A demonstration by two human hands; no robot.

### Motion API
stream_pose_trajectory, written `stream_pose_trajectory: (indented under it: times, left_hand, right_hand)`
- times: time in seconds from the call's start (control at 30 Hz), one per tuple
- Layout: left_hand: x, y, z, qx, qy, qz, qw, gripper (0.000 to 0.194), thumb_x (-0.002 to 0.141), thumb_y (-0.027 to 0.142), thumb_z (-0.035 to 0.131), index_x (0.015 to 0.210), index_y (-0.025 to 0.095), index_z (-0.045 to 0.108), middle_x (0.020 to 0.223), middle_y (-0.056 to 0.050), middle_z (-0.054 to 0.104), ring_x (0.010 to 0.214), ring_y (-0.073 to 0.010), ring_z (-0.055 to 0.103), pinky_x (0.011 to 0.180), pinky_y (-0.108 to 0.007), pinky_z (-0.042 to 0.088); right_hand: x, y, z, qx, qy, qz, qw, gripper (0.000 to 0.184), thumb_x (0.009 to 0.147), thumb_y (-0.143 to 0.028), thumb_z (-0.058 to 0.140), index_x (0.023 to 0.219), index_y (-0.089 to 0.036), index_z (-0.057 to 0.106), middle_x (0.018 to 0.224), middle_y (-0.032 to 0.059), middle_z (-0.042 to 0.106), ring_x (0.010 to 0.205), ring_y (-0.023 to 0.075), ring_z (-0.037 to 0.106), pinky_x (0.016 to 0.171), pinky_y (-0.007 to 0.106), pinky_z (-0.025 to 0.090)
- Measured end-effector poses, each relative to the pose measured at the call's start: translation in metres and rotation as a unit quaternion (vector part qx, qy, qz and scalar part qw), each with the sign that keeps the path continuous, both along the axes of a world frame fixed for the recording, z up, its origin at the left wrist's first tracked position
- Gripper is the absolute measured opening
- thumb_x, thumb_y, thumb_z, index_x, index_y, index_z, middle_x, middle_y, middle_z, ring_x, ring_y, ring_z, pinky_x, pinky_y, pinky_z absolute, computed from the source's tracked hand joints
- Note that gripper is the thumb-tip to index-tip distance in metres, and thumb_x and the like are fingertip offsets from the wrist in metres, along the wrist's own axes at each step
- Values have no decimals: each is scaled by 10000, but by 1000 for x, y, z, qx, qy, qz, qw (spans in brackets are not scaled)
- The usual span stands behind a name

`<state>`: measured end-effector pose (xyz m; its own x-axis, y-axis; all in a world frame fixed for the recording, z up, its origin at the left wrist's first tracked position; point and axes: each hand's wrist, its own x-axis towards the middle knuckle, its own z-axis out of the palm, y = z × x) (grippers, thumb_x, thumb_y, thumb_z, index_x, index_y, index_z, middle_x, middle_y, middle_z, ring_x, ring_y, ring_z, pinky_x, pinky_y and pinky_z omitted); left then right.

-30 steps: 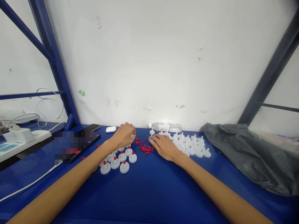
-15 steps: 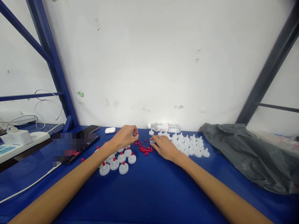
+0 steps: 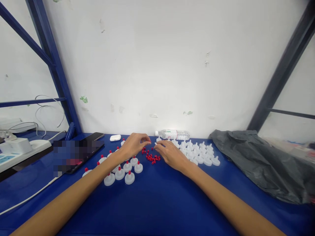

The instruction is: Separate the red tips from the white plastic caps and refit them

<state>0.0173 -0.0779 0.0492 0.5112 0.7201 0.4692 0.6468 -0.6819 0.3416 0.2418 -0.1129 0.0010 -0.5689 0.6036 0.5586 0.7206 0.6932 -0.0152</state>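
Note:
Between thumb and fingertips my left hand (image 3: 136,143) pinches a small red cap (image 3: 149,141). Facing it, my right hand (image 3: 171,153) is closed on a white nozzle lid, whose tip (image 3: 156,143) points toward the red cap; the hand hides most of it. The two held pieces are close but apart. Below them lies a loose pile of red caps (image 3: 153,158). White nozzle lids topped with red caps (image 3: 129,177) stand in a group at the left, partly behind my left forearm. Uncapped white nozzle lids (image 3: 199,154) cluster to the right of my right hand.
A clear plastic bottle (image 3: 173,134) lies along the wall. Grey plastic sheeting (image 3: 261,164) covers the right side of the blue table (image 3: 157,203). At the left are a white case (image 3: 115,137), phones (image 3: 86,157), a cable and a power strip (image 3: 24,152).
My left hand has moved slightly right with the red cap. My right hand has lifted and turned the white nozzle lid toward it, bringing the two closer together.

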Motion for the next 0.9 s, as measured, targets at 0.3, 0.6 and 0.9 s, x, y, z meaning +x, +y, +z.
stream_pose_trajectory:
  times: [0.3, 0.6, 0.9]
  left_hand:
    - [7, -7, -2, -3, 8, -38, 999, 152, 921, 305, 624, 896, 222, 749, 885, -9, 775, 808, -184, 695, 736, -278, 492]
    - [8, -12, 3, 6, 19, -41, 999, 235, 974, 330, 541, 964, 226, 751, 955, -16, 776, 757, -171, 671, 747, -286, 485]
    - [10, -20, 3, -4, 54, -35, 998, 311, 1060, 383, 286, 912, 234, 515, 761, 8, 618, 654, -173, 544, 621, -293, 388]
  right_hand:
    - [-1, -2, -2, 28, -39, 26, 999, 325, 1014, -119, 440, 1271, -220, 612, 1311, 124, 634, 1151, 259, 583, 985, 455, 492]
    - [-2, -6, 6, 43, 19, 21, 999, 227, 1032, -172, 434, 1212, -231, 558, 1258, 111, 641, 1162, 264, 573, 993, 478, 504]
    - [-6, -9, 7, 78, 80, 16, 994, 116, 1062, -239, 388, 1057, -223, 502, 1155, 127, 669, 1064, 271, 647, 909, 450, 537]
